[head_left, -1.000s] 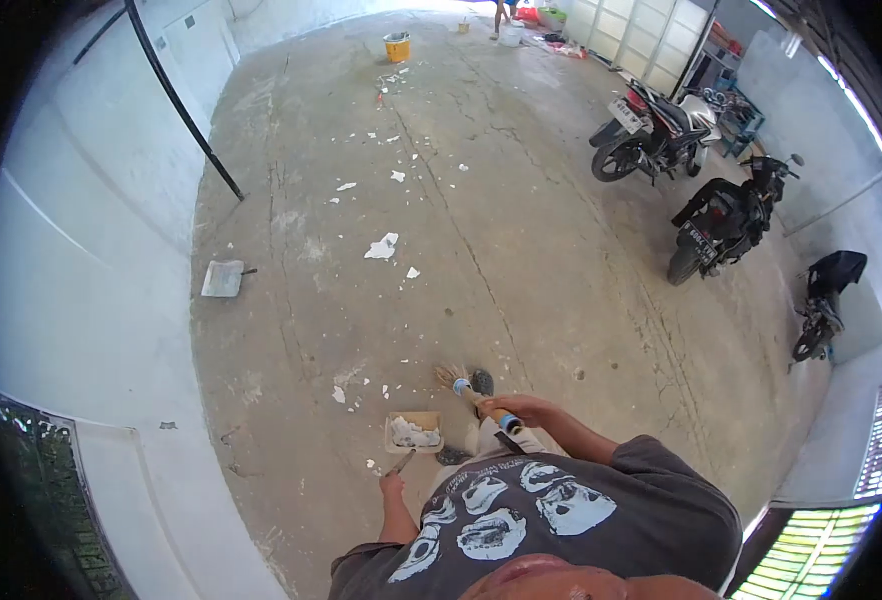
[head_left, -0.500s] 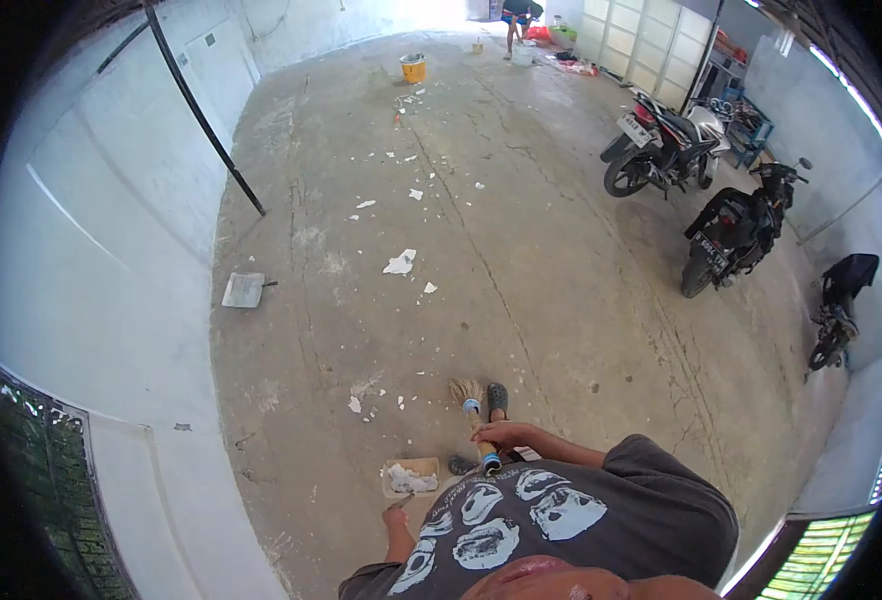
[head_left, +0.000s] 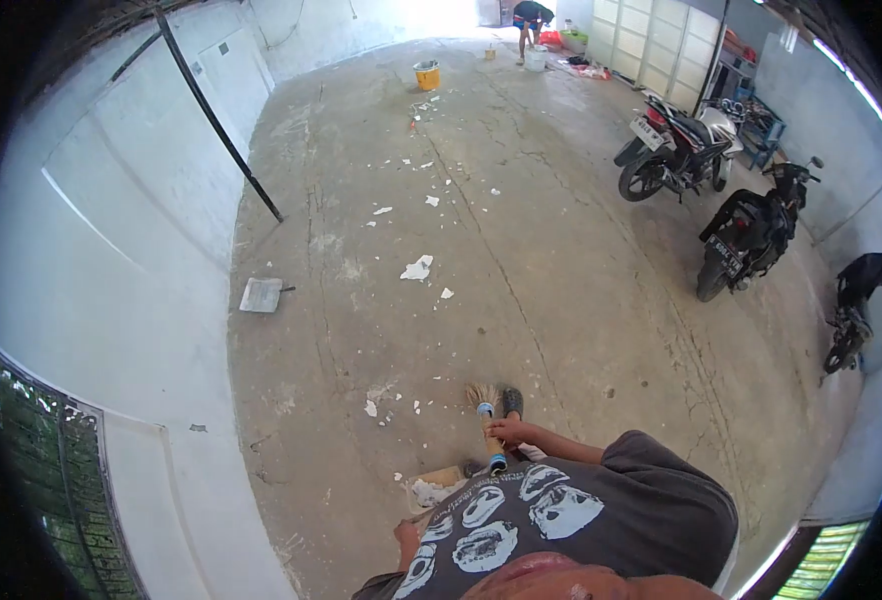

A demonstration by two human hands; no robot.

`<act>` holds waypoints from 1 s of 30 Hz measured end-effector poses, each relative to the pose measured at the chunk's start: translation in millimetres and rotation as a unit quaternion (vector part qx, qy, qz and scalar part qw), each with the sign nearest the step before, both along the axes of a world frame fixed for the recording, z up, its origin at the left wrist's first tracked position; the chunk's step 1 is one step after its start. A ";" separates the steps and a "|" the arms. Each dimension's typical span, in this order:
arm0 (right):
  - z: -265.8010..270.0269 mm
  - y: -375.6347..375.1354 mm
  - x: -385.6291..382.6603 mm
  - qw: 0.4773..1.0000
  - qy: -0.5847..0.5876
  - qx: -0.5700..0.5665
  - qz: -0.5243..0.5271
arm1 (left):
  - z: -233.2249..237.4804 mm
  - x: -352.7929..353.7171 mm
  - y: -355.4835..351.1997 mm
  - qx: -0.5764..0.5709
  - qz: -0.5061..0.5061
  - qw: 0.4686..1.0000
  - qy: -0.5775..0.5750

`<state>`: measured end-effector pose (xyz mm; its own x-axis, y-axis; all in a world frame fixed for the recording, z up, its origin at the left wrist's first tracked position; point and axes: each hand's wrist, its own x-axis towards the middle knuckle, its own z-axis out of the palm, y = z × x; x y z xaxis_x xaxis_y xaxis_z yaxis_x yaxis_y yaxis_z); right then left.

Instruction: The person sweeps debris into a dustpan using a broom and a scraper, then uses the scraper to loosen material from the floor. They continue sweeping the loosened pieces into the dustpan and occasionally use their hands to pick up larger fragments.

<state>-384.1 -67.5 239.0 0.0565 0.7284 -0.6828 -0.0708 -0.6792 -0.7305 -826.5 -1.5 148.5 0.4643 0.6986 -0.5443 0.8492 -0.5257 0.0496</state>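
Observation:
My right hand [head_left: 506, 432] is closed round the handle of a short hand broom [head_left: 491, 428], which has blue bands and straw bristles [head_left: 482, 394] touching the concrete floor. On the left, my left hand [head_left: 406, 532] grips the handle end of a beige dustpan [head_left: 447, 476], though my shirt and fingers partly hide the grip. White flakes [head_left: 429, 492] lie in the dustpan. Small white flakes [head_left: 371, 408] are scattered on the floor to the left of the bristles. My shoe [head_left: 513, 402] stands just right of the broom.
Larger white pieces [head_left: 417, 267] lie farther along the floor. A grey tray [head_left: 262, 295] sits near the left wall, by a leaning black pole [head_left: 220, 130]. Parked motorcycles [head_left: 751, 235] line the right. Beyond are a yellow bucket [head_left: 427, 77] and another person [head_left: 532, 22] bending over.
The whole view has shifted slightly right and down. The dustpan is now more covered by my shirt. The broom stays in my right hand. The distant person is bent over a pale bucket.

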 end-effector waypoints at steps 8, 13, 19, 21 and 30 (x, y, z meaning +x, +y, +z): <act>24.5 3.5 6.6 0.997 -0.038 -0.060 0.011 | -2.7 16.0 0.2 -0.110 0.375 0.913 -0.116; -1.0 -1.8 22.8 0.991 -0.118 -0.052 0.032 | -11.4 11.1 6.8 0.023 -0.012 0.979 -0.202; -76.9 -47.8 47.6 0.863 -0.449 0.069 0.222 | 35.6 42.0 21.0 -0.122 0.153 0.976 -0.096; -28.4 -52.7 46.0 0.904 -0.392 -0.029 0.169 | 32.7 41.7 22.6 -0.103 0.122 0.984 -0.077; 60.0 -17.6 16.4 0.936 -0.294 0.170 0.097 | -23.6 22.3 21.5 0.011 -0.063 0.994 0.088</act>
